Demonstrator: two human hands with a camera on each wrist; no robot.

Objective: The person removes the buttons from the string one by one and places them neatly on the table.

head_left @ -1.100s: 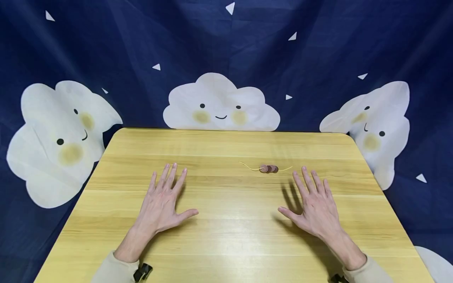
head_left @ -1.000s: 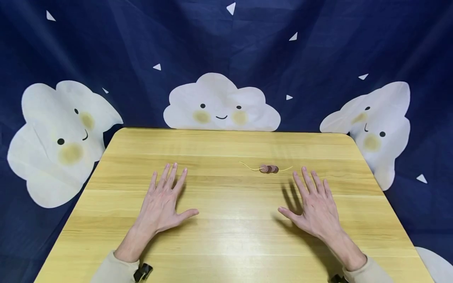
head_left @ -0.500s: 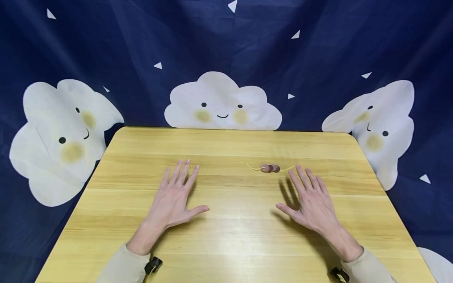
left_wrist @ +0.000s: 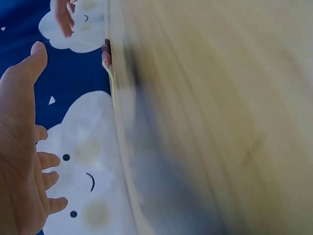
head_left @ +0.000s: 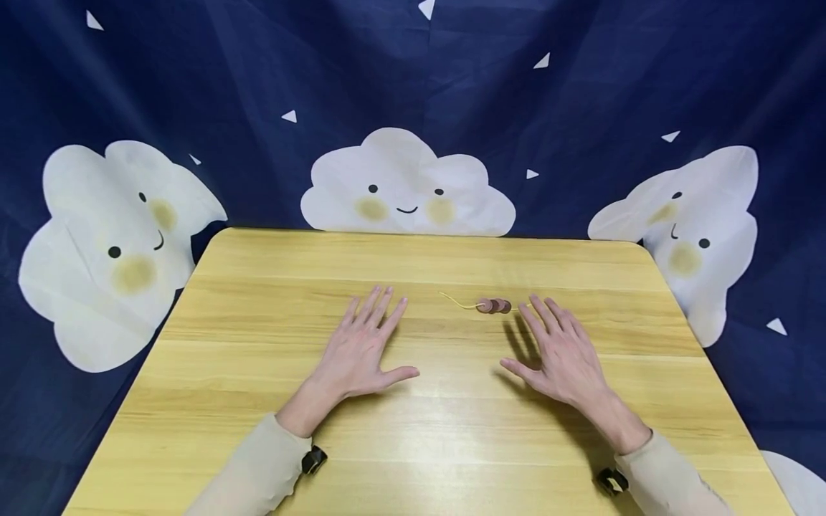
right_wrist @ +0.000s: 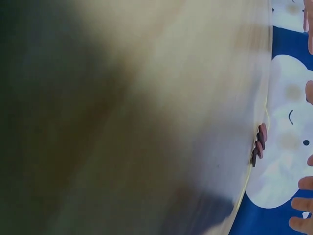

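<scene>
Several round reddish-brown discs (head_left: 493,306), threaded on a thin yellow string (head_left: 455,302), lie on the wooden table past the middle, right of centre. Both wrist views show the discs too, at the left (left_wrist: 106,55) and at the right (right_wrist: 259,144). My left hand (head_left: 358,351) is over the table to their left and nearer me, palm down, fingers spread, holding nothing. Just right of the discs is my right hand (head_left: 564,358), its fingers likewise spread and holding nothing. Its fingertips overlap the string's right end in the head view; whether they touch it I cannot tell.
The light wooden table (head_left: 413,265) has rounded far corners. Behind and beside it hangs a dark blue cloth (head_left: 464,72) printed with white clouds and small triangles. A black device (head_left: 314,460) sits on my left cuff, another (head_left: 611,481) on my right.
My left hand has moved right and slightly away from me, toward the discs. The right hand has shifted a little left and forward. The discs and string lie as before.
</scene>
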